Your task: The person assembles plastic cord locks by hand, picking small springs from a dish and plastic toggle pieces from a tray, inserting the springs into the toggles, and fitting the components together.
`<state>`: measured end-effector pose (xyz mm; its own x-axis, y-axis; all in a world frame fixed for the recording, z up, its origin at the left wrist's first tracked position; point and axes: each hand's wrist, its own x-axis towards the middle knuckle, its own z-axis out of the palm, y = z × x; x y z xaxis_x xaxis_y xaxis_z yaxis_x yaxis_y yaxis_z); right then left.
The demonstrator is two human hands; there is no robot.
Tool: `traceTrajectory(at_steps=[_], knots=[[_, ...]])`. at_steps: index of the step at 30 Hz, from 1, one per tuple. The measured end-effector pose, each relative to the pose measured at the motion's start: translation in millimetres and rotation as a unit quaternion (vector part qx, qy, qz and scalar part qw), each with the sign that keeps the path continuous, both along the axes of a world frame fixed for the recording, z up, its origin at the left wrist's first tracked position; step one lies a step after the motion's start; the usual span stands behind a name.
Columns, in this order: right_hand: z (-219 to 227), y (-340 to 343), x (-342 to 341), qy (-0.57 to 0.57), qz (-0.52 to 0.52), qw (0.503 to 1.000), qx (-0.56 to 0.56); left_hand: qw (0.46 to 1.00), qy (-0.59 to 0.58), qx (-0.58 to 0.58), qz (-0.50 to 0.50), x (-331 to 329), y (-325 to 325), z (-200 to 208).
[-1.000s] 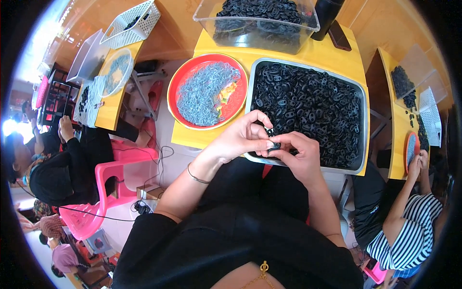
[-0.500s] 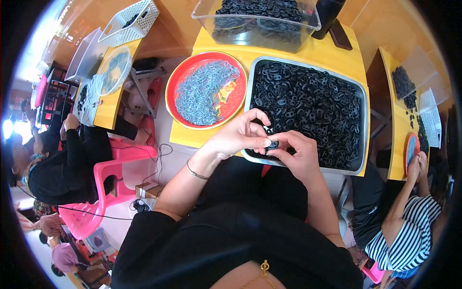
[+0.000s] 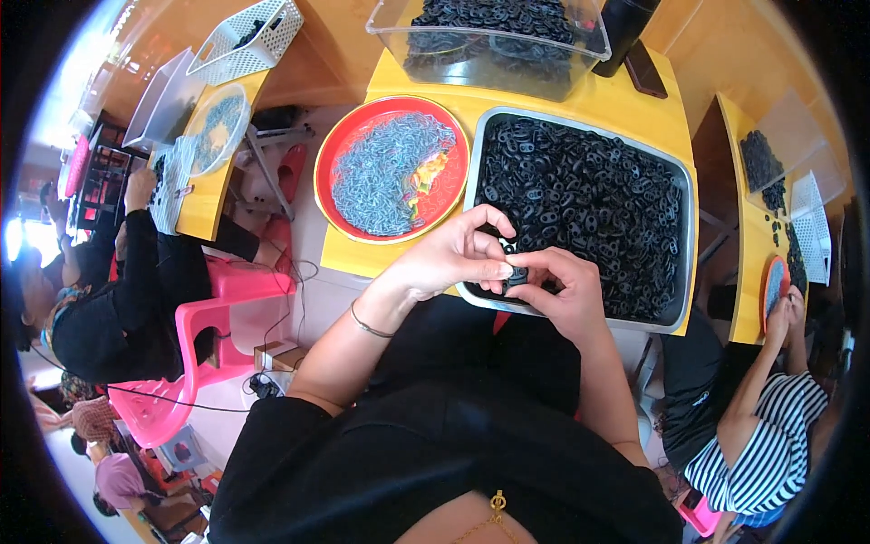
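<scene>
Between my two hands is a small black oval piece with holes (image 3: 518, 275), like those heaped in the metal tray. My left hand (image 3: 462, 254) is closed, its thumb and fingers pinching the piece from the left. From the right, my right hand (image 3: 564, 286) pinches the same piece between thumb and forefinger. Both hands are over the near left edge of the metal tray (image 3: 693, 263), which is full of black oval pieces (image 3: 580, 208). Left of it stands a round red tray (image 3: 324, 181) with a pile of thin grey metal pins or hooks (image 3: 385, 172).
A clear plastic bin (image 3: 489, 77) of black pieces stands at the back of the yellow table (image 3: 349, 258), beside a dark cylinder (image 3: 625, 32) and a dark flat phone-like object (image 3: 645, 71). People work at side tables left and right. A pink chair (image 3: 195, 335) stands at left.
My hands stay nearly in place, and the black piece between my fingertips has turned slightly. At the left, another person's arm has reached farther over the side table.
</scene>
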<state>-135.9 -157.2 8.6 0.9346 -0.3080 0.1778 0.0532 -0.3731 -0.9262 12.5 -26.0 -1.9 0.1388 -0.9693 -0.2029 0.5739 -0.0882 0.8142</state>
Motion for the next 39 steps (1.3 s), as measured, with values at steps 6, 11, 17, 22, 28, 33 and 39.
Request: traceTrajectory(at_steps=[6,11,17,22,28,33,39], knots=[[-3.2,2.4,-1.1,0.007,0.004,0.999,0.032,1.0,-0.015,0.003,-0.007,1.0,2.0,-1.7],[-3.9,2.1,-0.9,0.003,0.004,0.999,0.036,1.0,-0.019,0.001,-0.001,-0.4,2.4,-2.7],[-3.1,2.1,-0.9,0.003,0.002,0.999,0.033,1.0,-0.026,-0.009,-0.006,0.6,2.2,-1.0],[-1.6,2.5,-1.2,-0.015,-0.003,1.0,0.014,0.999,-0.024,-0.02,-0.016,0.9,2.0,2.2],[-2.3,3.1,-1.7,-0.016,-0.012,1.0,0.012,0.999,-0.024,-0.023,-0.023,1.1,1.6,1.3],[-3.5,2.0,-2.3,-0.023,-0.012,1.0,0.007,0.999,-0.024,-0.016,-0.028,1.4,0.4,1.2],[0.3,0.1,-2.1,-0.012,0.011,1.0,0.023,1.0,-0.006,-0.012,-0.028,2.2,0.3,0.6]])
